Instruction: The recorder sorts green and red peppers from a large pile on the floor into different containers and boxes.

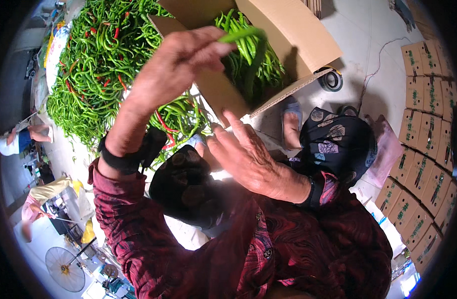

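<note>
My left hand [183,62], slightly blurred, is closed on a long green chili pepper [241,35], raised over an open cardboard box [298,30] that holds many more green peppers [241,50]. My right hand [248,159] is below the box's near left side, fingers extended and slightly apart, the fingertips at the cardboard; whether they touch it I cannot tell. A big heap of green peppers [94,74] with some red ones lies left of the box, with a smaller cluster [181,114] just beside my left forearm.
Stacked cardboard cartons [423,129] line the right. A small wheel [330,80] sits by the box, near a cable and a pink cushion or cloth [383,149]. At far left are two other people [39,204] [14,139] and a standing fan [64,266].
</note>
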The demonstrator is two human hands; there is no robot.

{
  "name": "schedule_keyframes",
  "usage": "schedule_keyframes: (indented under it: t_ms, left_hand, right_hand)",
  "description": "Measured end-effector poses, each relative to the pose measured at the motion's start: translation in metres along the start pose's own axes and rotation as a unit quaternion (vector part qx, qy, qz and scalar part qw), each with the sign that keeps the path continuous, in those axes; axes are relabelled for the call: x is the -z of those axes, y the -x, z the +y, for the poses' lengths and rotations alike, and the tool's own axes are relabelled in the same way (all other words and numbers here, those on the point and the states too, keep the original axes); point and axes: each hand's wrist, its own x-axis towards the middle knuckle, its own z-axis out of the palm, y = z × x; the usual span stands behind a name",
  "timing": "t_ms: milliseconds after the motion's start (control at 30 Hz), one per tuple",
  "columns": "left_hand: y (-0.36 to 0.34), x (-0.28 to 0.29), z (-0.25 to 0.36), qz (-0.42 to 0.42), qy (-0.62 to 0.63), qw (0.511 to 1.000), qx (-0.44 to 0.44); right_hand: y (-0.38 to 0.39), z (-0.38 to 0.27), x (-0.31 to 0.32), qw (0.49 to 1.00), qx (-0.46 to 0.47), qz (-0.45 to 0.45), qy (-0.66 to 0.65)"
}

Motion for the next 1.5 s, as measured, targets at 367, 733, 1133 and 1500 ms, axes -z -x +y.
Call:
schedule_keyframes:
  t_ms: [367, 733, 1133, 1500]
  left_hand:
    - [0.080, 0.047, -0.052, 0.270, -0.294, 0.914, 0.069]
    - [0.356, -0.030, -0.216, 0.312, 0.086, 0.882, 0.343]
    - [0.326, -0.131, -0.307, 0.273, 0.347, 0.856, 0.270]
    - [0.352, -0.196, -0.337, 0.237, 0.318, 0.855, 0.333]
  right_hand:
    - [-0.008, 0.002, -0.004, 0.999, -0.003, 0.026, -0.043]
    - [-0.005, -0.026, 0.030, 0.989, 0.020, 0.016, -0.143]
    - [-0.168, 0.153, 0.059, 0.975, -0.011, -0.214, 0.062]
    - [-0.139, 0.222, -0.059, 0.888, 0.202, -0.311, 0.271]
